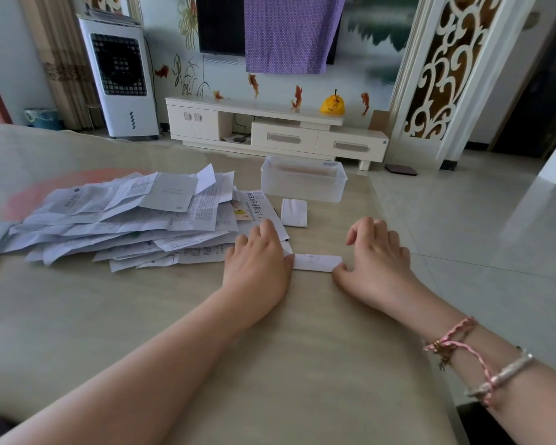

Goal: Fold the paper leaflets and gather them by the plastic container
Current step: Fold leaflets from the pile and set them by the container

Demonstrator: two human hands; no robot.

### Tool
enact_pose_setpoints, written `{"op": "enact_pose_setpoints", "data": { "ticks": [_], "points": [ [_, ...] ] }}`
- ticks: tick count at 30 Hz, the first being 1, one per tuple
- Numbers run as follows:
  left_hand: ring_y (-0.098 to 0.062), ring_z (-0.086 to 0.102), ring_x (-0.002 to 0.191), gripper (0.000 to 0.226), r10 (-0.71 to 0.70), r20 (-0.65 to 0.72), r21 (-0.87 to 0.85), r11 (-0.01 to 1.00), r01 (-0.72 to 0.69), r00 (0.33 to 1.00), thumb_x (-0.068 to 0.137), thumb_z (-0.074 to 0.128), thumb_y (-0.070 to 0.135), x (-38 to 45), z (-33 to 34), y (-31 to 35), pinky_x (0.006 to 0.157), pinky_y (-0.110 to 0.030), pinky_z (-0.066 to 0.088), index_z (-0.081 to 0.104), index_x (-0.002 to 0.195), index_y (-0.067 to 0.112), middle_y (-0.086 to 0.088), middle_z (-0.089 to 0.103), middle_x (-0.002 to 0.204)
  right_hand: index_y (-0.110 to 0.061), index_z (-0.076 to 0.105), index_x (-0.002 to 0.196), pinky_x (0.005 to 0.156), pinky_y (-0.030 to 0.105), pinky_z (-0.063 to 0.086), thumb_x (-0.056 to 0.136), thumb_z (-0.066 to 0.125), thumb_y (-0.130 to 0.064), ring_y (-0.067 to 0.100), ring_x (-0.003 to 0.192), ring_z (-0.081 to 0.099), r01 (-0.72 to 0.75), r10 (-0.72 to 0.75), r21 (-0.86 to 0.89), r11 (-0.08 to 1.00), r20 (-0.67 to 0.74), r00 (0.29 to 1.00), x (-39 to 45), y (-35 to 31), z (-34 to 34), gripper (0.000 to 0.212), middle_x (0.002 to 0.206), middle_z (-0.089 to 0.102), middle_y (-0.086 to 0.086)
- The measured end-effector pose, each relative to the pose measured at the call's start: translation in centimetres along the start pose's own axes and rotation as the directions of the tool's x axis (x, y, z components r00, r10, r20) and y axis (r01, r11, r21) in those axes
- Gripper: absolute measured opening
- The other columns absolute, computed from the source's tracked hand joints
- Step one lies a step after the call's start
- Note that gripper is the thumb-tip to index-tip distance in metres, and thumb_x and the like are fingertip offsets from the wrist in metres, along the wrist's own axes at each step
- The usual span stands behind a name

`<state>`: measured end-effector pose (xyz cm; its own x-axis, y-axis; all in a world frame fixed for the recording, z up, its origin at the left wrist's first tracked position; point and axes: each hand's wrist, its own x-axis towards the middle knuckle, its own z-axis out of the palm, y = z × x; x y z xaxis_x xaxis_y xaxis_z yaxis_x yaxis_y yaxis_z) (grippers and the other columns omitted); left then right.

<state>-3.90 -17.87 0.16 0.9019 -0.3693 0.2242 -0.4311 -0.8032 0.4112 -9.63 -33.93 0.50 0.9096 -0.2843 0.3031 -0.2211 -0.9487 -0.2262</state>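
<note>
A narrow folded leaflet (316,262) lies flat on the beige table between my hands. My left hand (257,255) rests palm down on its left end, the thumb touching the paper. On the right end lies my right hand (377,255), thumb tip against the strip and fingers loosely bent. A big heap of unfolded printed leaflets (135,220) spreads to the left. One small folded leaflet (294,212) sits just in front of the clear plastic container (303,183), which stands at the table's far edge.
The table (206,348) ends close to the right of my right hand, with tiled floor beyond. A white TV cabinet (270,130) and an air cooler (119,75) stand across the room.
</note>
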Motion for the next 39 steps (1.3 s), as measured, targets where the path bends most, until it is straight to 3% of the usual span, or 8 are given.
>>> {"op": "enact_pose_setpoints", "data": {
  "ticks": [4, 8, 13, 19, 23, 28, 35, 39],
  "points": [
    [-0.027, 0.043, 0.110, 0.021, 0.069, -0.043, -0.014, 0.997, -0.070, 0.997, 0.096, 0.046, 0.028, -0.1, 0.0, 0.3, 0.091, -0.037, 0.037, 0.040, 0.110, 0.014, -0.003, 0.044, 0.118, -0.026, 0.035, 0.102, 0.081, 0.030, 0.026, 0.084, 0.056, -0.017, 0.016, 0.104, 0.033, 0.095, -0.097, 0.086, 0.992, 0.026, 0.995, -0.3, 0.9, -0.3, 0.029, 0.108, 0.029, -0.006],
    [-0.026, 0.042, 0.113, 0.023, 0.044, 0.009, 0.020, 0.999, -0.045, 0.999, 0.098, 0.042, 0.032, 0.1, 0.3, -0.1, 0.094, -0.036, 0.034, 0.049, 0.112, 0.015, -0.003, 0.048, 0.118, -0.026, 0.061, 0.099, 0.088, 0.029, 0.040, 0.087, 0.059, -0.018, 0.008, 0.102, 0.049, 0.312, -0.323, 0.245, 0.918, 0.005, 0.946, -0.2, 0.9, -0.8, 0.014, 0.102, 0.057, -0.013],
    [-0.026, 0.039, 0.108, 0.016, 0.072, 0.012, 0.040, 0.997, -0.072, 0.997, 0.098, 0.039, 0.024, -0.4, 0.2, -0.4, 0.090, -0.033, 0.030, 0.046, 0.111, 0.017, -0.002, 0.043, 0.117, -0.023, 0.067, 0.109, 0.088, 0.027, 0.044, 0.092, 0.059, -0.024, 0.009, 0.099, 0.057, 0.469, -0.481, 0.139, 0.872, 0.063, 0.875, -0.1, 1.5, -1.2, 0.019, 0.104, 0.064, -0.010],
    [-0.025, 0.038, 0.110, 0.026, 0.066, 0.053, -0.047, 0.997, -0.064, 0.996, 0.093, 0.041, 0.010, -0.8, -0.4, -1.2, 0.088, -0.028, 0.029, 0.048, 0.114, 0.025, 0.001, 0.038, 0.113, -0.022, 0.068, 0.104, 0.085, 0.025, 0.038, 0.083, 0.049, -0.012, 0.014, 0.097, 0.062, 0.557, -0.555, -0.034, 0.830, 0.056, 0.830, 0.3, 1.5, -0.9, 0.030, 0.101, 0.069, -0.010],
    [-0.022, 0.046, 0.108, 0.025, 0.004, 0.010, -0.261, 0.965, -0.002, 1.000, 0.091, 0.044, 0.006, -1.2, -1.0, -1.5, 0.090, -0.027, 0.036, 0.056, 0.107, 0.021, 0.002, 0.045, 0.107, -0.026, 0.068, 0.091, 0.080, 0.027, 0.032, 0.082, 0.059, -0.010, 0.012, 0.090, 0.060, 0.499, -0.499, 0.016, 0.866, -0.022, 0.867, 0.1, 0.8, -1.2, 0.020, 0.088, 0.067, -0.015],
    [-0.009, 0.057, 0.084, 0.014, -0.072, 0.046, -0.453, 0.888, 0.085, 0.996, 0.093, 0.054, 0.028, -1.8, -1.7, -0.9, 0.060, -0.015, 0.039, 0.052, 0.105, 0.022, 0.005, 0.066, 0.093, -0.031, 0.066, 0.077, 0.078, 0.030, 0.041, 0.082, 0.066, -0.018, 0.006, 0.077, 0.049, 0.405, -0.412, 0.232, 0.884, -0.018, 0.911, -0.2, -0.5, -1.8, 0.014, 0.076, 0.062, -0.017],
    [-0.006, 0.063, 0.097, 0.042, -0.002, 0.063, -0.640, 0.767, 0.042, 0.998, 0.086, 0.068, 0.023, -2.2, -2.5, -0.1, 0.081, -0.024, 0.051, 0.046, 0.122, 0.025, 0.005, 0.065, 0.101, -0.033, 0.067, 0.074, 0.060, 0.016, 0.036, 0.086, 0.067, -0.022, 0.013, 0.067, 0.049, 0.243, -0.332, 0.534, 0.810, 0.075, 0.940, 0.4, -1.8, -2.3, 0.016, 0.071, 0.059, -0.013],
    [-0.005, 0.065, 0.089, 0.032, -0.047, 0.048, -0.639, 0.766, 0.067, 0.998, 0.086, 0.068, 0.024, -2.1, -2.6, -0.2, 0.065, -0.011, 0.044, 0.052, 0.114, 0.023, 0.005, 0.070, 0.097, -0.037, 0.068, 0.076, 0.060, 0.021, 0.036, 0.086, 0.068, -0.028, 0.006, 0.063, 0.042, 0.195, -0.345, 0.606, 0.771, 0.141, 0.928, 0.8, -2.2, -2.4, 0.014, 0.070, 0.056, -0.018]
  ]
}}
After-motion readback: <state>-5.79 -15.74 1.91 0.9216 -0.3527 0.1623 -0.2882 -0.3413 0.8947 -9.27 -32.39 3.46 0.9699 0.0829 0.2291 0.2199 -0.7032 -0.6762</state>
